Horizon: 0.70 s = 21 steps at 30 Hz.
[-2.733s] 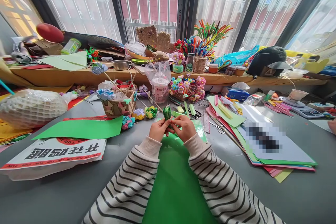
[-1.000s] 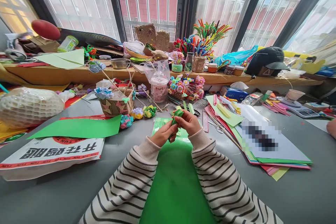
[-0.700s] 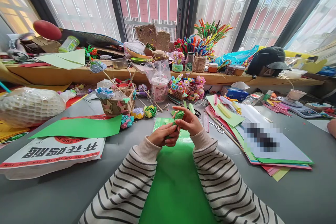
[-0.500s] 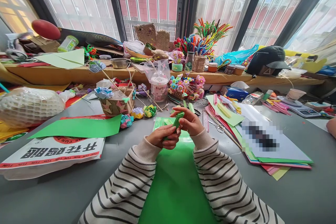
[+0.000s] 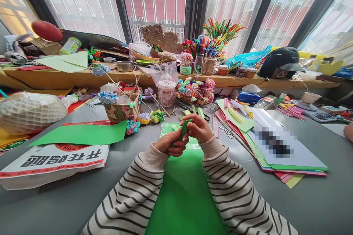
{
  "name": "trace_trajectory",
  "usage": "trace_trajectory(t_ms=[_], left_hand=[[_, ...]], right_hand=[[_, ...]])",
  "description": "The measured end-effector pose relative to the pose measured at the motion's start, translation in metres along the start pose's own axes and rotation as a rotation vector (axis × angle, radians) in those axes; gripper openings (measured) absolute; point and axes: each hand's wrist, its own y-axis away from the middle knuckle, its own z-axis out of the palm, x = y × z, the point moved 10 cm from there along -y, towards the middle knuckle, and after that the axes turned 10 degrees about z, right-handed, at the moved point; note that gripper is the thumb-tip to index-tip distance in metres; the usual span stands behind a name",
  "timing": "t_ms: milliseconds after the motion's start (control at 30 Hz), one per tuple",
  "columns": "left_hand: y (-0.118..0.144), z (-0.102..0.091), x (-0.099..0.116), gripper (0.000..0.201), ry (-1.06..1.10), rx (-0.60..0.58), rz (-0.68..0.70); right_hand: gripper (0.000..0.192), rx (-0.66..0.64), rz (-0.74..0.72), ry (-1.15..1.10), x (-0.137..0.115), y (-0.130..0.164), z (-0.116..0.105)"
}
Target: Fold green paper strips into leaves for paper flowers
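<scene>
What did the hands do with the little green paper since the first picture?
The folded green paper stood upright like a fan between both hands; now it is squeezed into a narrow strip, tilted, with the left hand lower and the right hand pinching its top. Both hands kept hold throughout. The green sheet, basket and scissors stayed put.

White bag (image 5: 55,161), seen upside down, reads 开花馒头 and "TUN TUN".

Both arms: knit sweater sleeves (image 5: 129,198), cream w/ thin dark stripes, plain ribbed cream cuffs; bare hands.
</scene>
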Motion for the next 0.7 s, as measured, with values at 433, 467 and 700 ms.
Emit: trace_trajectory(t_ms=[433, 467, 700], left_hand=[[0.0008, -0.0012, -0.0014, 0.033, -0.031, 0.021, -0.007], [0.0010, -0.0004, -0.0018, 0.033, -0.028, 0.017, -0.012], [0.0010, 0.0011, -0.0053, 0.033, -0.006, 0.001, -0.044]], right_hand=[[0.016, 0.029, -0.043, 0.029, -0.0059, 0.0016, -0.0010], [0.017, 0.025, -0.040, 0.035, -0.0061, 0.0020, -0.0002], [0.017, 0.084, -0.023, 0.053, -0.0059, 0.0029, -0.0044]])
